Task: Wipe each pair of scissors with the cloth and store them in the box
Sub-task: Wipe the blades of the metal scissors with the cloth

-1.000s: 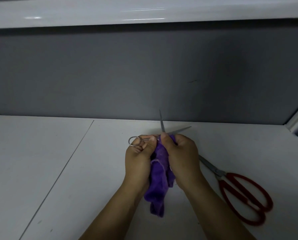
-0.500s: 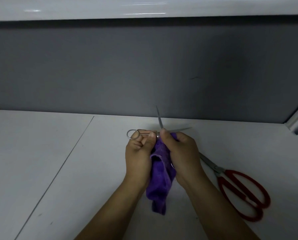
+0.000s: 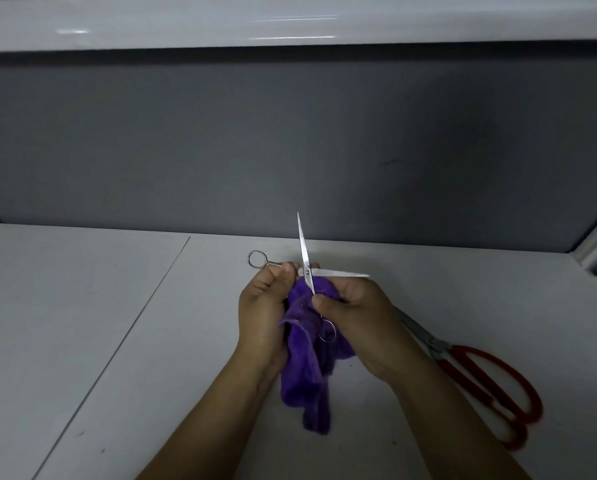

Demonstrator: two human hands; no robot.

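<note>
Purple cloth (image 3: pixel 302 368), silver scissors (image 3: pixel 305 268), red-handled scissors (image 3: pixel 491 386), white table (image 3: pixel 82 341).

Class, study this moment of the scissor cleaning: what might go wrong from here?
1. The silver scissors are spread wide, both blades bare; fingers of the left hand sit right beside the pivot, so a slip with the cloth could cut them.
2. The red scissors lie partly under the wrist of the right hand; lowering it might press onto their blades.
</note>
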